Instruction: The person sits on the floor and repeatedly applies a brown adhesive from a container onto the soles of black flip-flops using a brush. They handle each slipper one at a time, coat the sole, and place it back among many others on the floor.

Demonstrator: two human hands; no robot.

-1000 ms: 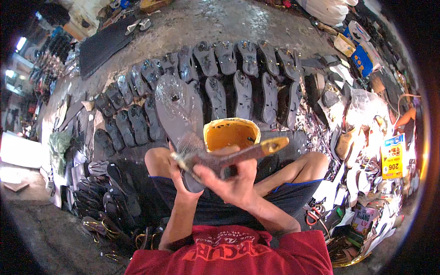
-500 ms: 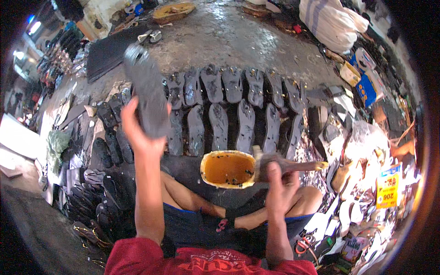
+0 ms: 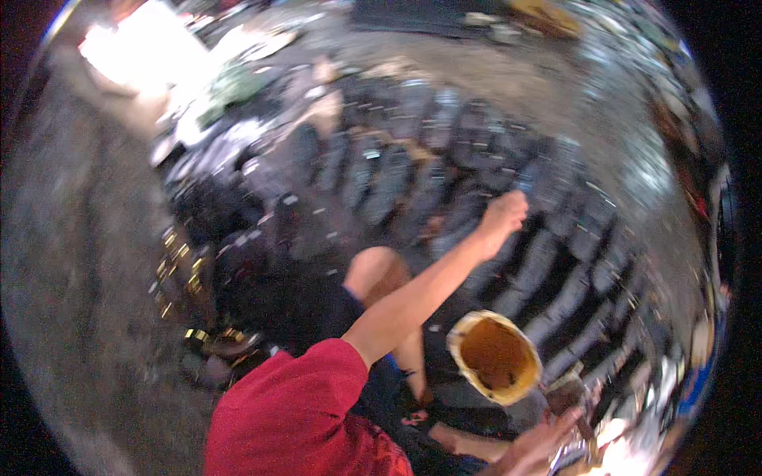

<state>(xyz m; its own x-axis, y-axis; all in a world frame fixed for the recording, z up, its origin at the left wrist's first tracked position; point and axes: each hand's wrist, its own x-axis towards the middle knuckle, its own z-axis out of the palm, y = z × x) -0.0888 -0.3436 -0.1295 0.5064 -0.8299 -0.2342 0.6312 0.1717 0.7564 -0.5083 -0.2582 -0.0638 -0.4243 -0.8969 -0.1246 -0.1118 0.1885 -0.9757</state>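
Observation:
The picture is heavily blurred and tilted. My left hand (image 3: 505,214) is stretched far out over the rows of dark grey shoe soles (image 3: 548,262) laid on the ground. Its fingers look curled, but the blur hides whether a sole is in them. A yellow bowl (image 3: 494,357) with brownish paste stands by my knee (image 3: 377,274). My right hand (image 3: 548,444) is low at the bottom right beside the bowl, holding a brown-handled brush (image 3: 568,394).
More dark soles (image 3: 373,170) lie in rows across the wet concrete ground. A pile of dark sandals with gold trim (image 3: 198,301) lies to my left. A bright patch (image 3: 143,55) sits at the upper left.
My head has swung left and the view has tilted and blurred. My left arm, which held a grey sole up, now reaches out over the rows. The bowl and right hand appear at the lower right.

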